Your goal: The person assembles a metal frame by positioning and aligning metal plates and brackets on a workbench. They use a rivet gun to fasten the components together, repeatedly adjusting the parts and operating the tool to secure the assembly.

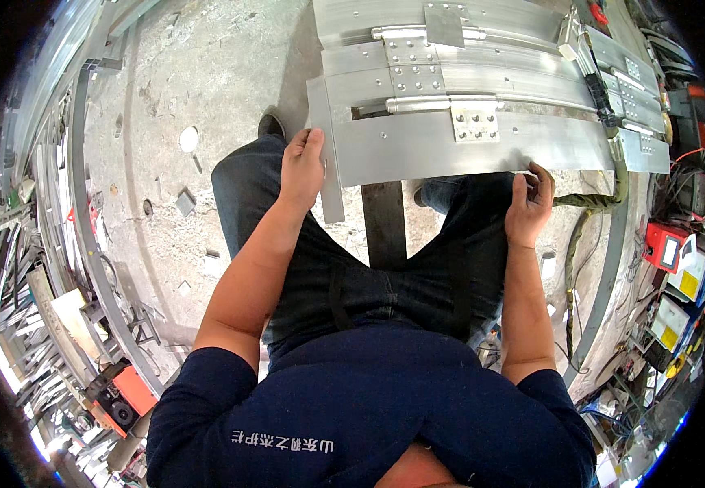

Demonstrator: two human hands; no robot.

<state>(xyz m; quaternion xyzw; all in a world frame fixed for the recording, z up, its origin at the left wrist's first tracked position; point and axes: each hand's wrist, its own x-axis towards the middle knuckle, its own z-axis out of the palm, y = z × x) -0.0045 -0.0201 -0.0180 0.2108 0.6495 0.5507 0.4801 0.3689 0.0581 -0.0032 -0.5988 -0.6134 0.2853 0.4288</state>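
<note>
A narrow flat metal strip [333, 195] lies crosswise against the left end of a wide silver metal plate [417, 154]. My left hand [302, 169] is closed on the strip's left edge, thumb pointing away from me. At the plate's near edge, toward its right end, my right hand [530, 205] has its fingers curled and its fingertips at the edge. A small perforated plate [475, 124] with several holes sits on the wide plate, below a shiny rod-like hinge barrel [442, 104]. Farther off lie similar plates with another hinge barrel [405, 33] and a small square metal piece [445, 24].
A dark beam [384, 228] runs under the plates between my legs. A welding torch [600, 93] rests on the plates at right, its sleeved cable [592, 200] hanging down. Metal offcuts [23, 325] fill the left side; a red machine [663, 246] and clutter line the right.
</note>
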